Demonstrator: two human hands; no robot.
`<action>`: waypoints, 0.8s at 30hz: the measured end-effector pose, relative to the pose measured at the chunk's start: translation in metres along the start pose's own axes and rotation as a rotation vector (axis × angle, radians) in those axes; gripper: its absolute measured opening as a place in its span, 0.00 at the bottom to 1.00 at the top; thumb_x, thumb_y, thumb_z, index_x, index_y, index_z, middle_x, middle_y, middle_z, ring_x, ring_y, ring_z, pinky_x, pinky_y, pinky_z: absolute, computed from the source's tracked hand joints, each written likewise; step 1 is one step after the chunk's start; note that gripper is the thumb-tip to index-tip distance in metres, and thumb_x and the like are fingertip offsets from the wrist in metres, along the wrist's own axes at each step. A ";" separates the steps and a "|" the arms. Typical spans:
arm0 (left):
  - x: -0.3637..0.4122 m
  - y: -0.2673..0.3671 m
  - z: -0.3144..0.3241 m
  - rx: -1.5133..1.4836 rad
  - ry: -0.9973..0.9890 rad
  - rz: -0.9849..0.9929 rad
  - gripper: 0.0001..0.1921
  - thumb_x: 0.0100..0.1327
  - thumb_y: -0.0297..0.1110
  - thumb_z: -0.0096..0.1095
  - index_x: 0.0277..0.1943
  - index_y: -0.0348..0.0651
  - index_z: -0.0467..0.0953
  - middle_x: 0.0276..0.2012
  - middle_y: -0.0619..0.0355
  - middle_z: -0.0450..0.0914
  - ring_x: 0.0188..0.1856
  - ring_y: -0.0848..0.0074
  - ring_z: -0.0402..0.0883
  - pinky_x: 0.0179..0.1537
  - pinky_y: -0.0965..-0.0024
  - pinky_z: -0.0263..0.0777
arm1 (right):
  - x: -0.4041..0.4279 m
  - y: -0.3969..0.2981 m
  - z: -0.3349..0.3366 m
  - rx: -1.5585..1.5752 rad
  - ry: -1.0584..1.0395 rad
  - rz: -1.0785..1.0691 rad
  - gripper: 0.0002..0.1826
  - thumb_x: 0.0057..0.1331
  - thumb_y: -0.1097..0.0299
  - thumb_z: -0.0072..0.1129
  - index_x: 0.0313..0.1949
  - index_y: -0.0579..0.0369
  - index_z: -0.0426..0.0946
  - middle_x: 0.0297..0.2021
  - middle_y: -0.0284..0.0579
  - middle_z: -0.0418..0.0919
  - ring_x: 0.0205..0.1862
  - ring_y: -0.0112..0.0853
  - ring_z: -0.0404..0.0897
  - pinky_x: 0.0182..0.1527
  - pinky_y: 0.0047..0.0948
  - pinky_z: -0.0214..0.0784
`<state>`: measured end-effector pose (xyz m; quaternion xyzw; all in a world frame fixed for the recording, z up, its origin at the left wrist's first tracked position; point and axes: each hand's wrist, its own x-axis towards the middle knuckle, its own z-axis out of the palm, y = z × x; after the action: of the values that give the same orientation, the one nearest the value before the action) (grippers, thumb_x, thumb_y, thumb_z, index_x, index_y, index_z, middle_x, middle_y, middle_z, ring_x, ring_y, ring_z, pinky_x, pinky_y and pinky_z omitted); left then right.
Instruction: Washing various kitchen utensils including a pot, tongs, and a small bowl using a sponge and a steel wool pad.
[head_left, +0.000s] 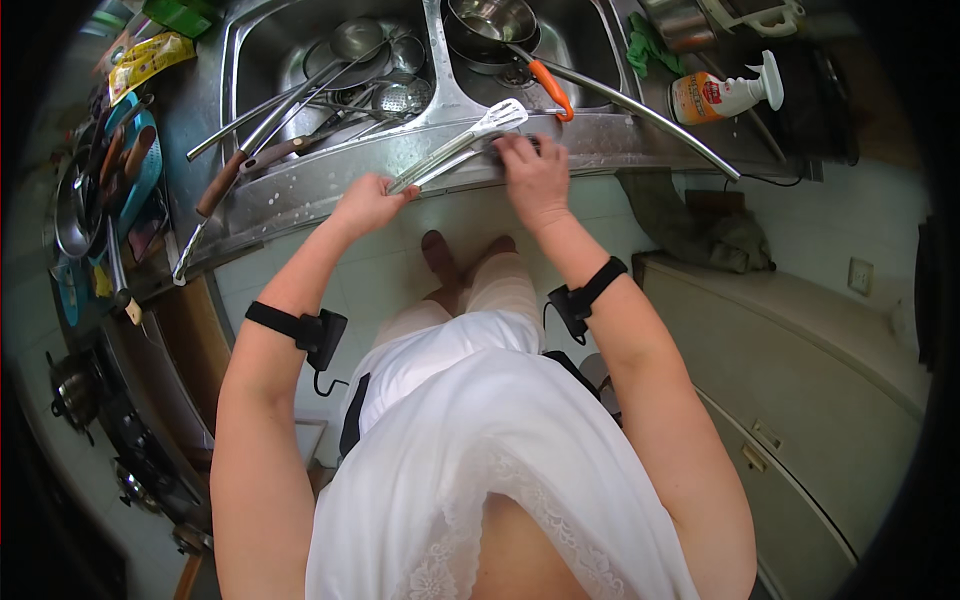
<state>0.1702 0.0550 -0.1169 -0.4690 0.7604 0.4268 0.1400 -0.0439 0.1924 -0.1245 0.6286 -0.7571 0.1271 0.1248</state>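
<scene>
My left hand (377, 202) grips the handle end of metal tongs (442, 156) with a slotted white-looking head, held over the front rim of the steel double sink (315, 176). My right hand (535, 176) presses a dark scrubbing pad (513, 147), partly hidden by the fingers, against the tongs near their far end. Ladles, a skimmer (402, 96) and other long-handled utensils lie in the left basin. In the right basin sits a steel pan (492, 19) with an orange handle (551, 88), stacked over another pan.
A steel faucet pipe or rod (637, 109) slants across the right basin's rim. A spray bottle (712, 96) and green cloth (651, 45) lie to the right. A utensil rack (112, 176) stands at left; a wooden-handled utensil (221, 184) overhangs the left rim. Pots stand by the stove below left.
</scene>
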 end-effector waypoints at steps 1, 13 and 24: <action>0.002 -0.001 -0.001 -0.030 -0.028 -0.003 0.26 0.55 0.57 0.60 0.23 0.36 0.75 0.16 0.53 0.74 0.21 0.67 0.74 0.28 0.62 0.67 | -0.001 -0.001 0.000 -0.001 0.000 -0.002 0.15 0.56 0.68 0.49 0.43 0.45 0.77 0.46 0.30 0.74 0.48 0.37 0.67 0.48 0.37 0.59; -0.011 0.018 -0.022 -0.398 -0.367 -0.212 0.25 0.58 0.52 0.59 0.15 0.46 0.61 0.09 0.69 0.54 0.09 0.84 0.47 0.12 0.75 0.37 | 0.012 -0.003 -0.001 -0.090 0.007 -0.006 0.16 0.56 0.68 0.49 0.45 0.48 0.77 0.46 0.29 0.72 0.49 0.37 0.66 0.48 0.37 0.57; -0.009 0.024 -0.023 -0.365 -0.331 -0.219 0.27 0.58 0.53 0.60 0.13 0.45 0.60 0.09 0.67 0.54 0.08 0.82 0.49 0.12 0.74 0.38 | 0.020 -0.012 0.000 -0.134 -0.122 -0.114 0.17 0.56 0.67 0.49 0.46 0.48 0.76 0.47 0.30 0.70 0.51 0.38 0.65 0.48 0.41 0.56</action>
<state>0.1594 0.0465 -0.0855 -0.4897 0.5823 0.6102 0.2210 -0.0358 0.1714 -0.1172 0.6675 -0.7330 0.0304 0.1275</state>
